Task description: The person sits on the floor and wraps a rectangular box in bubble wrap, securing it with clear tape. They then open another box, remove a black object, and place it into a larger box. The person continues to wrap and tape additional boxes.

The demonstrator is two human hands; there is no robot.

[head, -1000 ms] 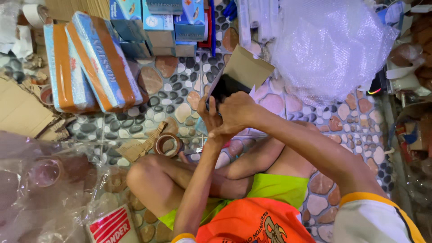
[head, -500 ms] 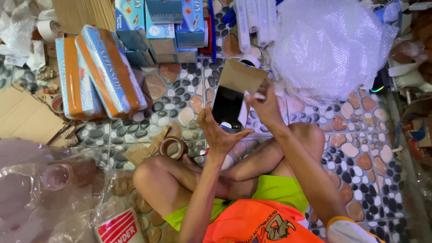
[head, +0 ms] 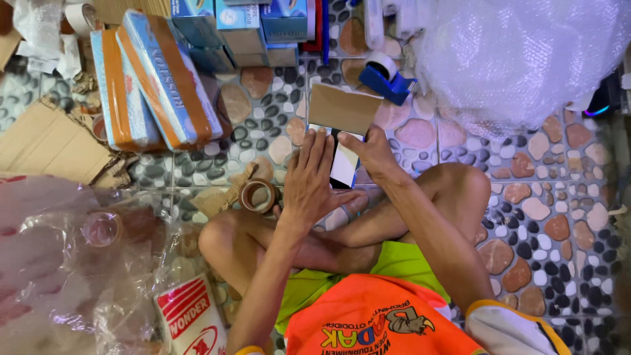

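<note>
I sit cross-legged on a pebble-pattern floor. My left hand lies flat with fingers spread against the left side of a small white and dark box. My right hand grips the same box from the right, just under its brown cardboard flap, which stands open at the top. The box rests above my crossed legs, in front of my knees.
A brown tape roll lies by my left knee. A blue tape dispenser sits beyond the box. Bubble wrap piles at the upper right. Orange-and-blue packs, small boxes, flat cardboard and plastic bags crowd the left.
The box has turned and come lower towards my legs. My left hand has moved from under it to flat against its side, and the flap now stands open on top.
</note>
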